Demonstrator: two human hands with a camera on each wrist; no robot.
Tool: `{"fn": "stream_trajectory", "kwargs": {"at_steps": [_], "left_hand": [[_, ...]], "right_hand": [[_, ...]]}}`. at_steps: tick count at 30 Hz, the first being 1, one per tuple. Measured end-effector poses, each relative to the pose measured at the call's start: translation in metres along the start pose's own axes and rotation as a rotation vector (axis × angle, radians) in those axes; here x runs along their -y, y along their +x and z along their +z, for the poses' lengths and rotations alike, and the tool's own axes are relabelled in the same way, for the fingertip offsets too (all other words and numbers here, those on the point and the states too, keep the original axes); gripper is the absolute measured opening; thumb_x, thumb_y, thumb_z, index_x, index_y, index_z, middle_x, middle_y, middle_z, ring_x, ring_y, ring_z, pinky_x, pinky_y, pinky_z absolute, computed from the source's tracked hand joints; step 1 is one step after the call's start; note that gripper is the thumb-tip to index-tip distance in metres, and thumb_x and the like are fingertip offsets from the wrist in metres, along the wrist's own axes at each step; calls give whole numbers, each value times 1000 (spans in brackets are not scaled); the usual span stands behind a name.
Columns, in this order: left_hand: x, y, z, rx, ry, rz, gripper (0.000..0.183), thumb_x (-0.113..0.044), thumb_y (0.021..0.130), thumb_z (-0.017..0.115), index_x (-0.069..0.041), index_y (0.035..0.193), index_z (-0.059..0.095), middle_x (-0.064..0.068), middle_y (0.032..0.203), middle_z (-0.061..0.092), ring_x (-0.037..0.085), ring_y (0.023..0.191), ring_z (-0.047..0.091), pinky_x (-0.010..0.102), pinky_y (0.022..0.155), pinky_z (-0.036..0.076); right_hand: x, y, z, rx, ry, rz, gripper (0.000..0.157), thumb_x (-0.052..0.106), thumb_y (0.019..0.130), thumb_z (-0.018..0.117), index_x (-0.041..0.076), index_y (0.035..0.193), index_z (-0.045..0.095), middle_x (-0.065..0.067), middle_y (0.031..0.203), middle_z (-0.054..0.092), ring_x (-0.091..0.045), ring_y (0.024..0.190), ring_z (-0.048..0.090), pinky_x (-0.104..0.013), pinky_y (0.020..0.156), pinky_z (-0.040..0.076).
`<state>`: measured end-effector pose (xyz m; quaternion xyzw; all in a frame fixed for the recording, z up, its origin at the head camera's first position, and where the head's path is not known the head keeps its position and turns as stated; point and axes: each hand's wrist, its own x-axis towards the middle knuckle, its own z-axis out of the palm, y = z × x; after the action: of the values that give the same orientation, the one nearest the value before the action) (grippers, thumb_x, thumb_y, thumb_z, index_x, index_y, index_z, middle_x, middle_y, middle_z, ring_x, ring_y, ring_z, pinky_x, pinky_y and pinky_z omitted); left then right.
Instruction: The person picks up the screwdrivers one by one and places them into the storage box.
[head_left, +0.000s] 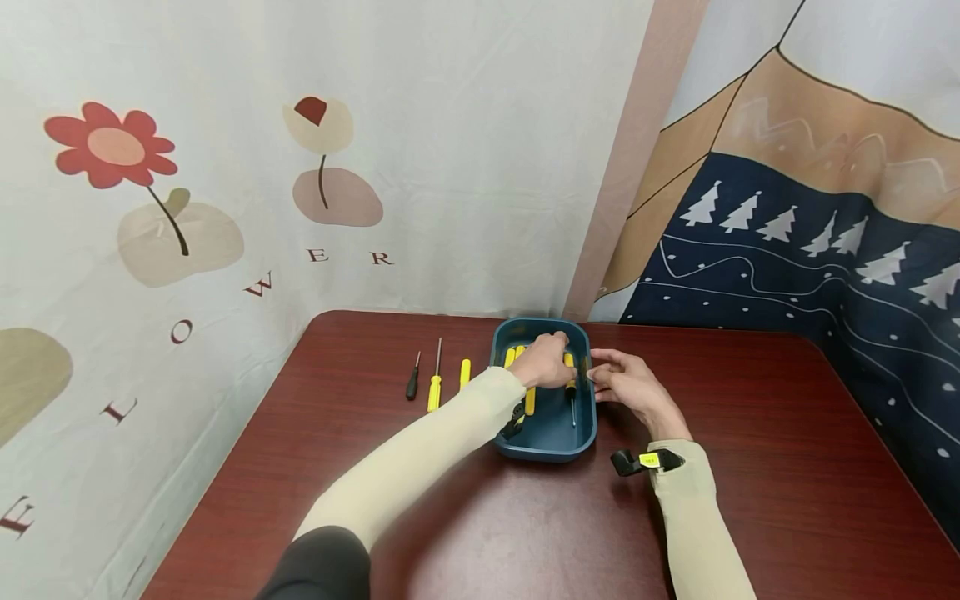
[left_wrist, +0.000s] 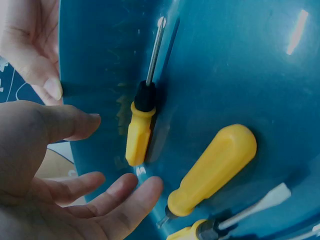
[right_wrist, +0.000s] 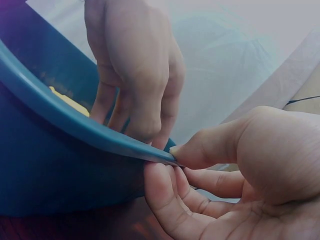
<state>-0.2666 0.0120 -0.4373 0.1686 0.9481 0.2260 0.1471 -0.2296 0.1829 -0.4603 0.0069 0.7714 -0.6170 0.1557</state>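
A blue plastic bin (head_left: 543, 456) stands at the back of the table with several yellow-handled screwdrivers inside. Over it reaches my left hand (head_left: 543, 362), its fingers spread and holding nothing. In the left wrist view a screwdriver (left_wrist: 139, 139) with a black collar lies along the bin's side wall, just beyond those fingers and apart from them. Near it lie a thick yellow handle (left_wrist: 215, 170) and a flat-blade screwdriver (left_wrist: 255, 207), partly cut off by the frame. At the bin's right side my right hand (head_left: 636, 387) pinches the rim (right_wrist: 100, 137) between thumb and fingers.
Left of the bin, on the dark red table (head_left: 750, 450), lie a small black screwdriver (head_left: 412, 382), a yellow screwdriver (head_left: 435, 388) and another yellow handle (head_left: 465, 372) partly hidden by my left sleeve. Printed cloth (head_left: 465, 167) hangs behind the table.
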Motion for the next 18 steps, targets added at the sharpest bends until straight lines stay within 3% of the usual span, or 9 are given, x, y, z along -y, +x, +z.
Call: {"fn": "stream_trajectory", "kwargs": {"at_steps": [10, 18], "left_hand": [[4, -12, -15, 20, 77, 63, 56, -32, 89, 63, -11, 138, 46, 5, 138, 50, 17, 119, 50, 32, 95, 49], [12, -24, -21, -10, 144, 113, 59, -41, 89, 60, -20, 142, 42, 6, 148, 36, 22, 135, 34, 42, 106, 40]], "right_hand": [[0, 0, -1, -4, 7, 13, 48, 10, 93, 54, 5, 139, 40, -24, 113, 57, -23, 84, 63, -33, 73, 58], [-1, 0, 1, -8, 4, 14, 48, 10, 93, 53, 7, 139, 41, -21, 111, 58, -24, 85, 63, -32, 72, 58]]}}
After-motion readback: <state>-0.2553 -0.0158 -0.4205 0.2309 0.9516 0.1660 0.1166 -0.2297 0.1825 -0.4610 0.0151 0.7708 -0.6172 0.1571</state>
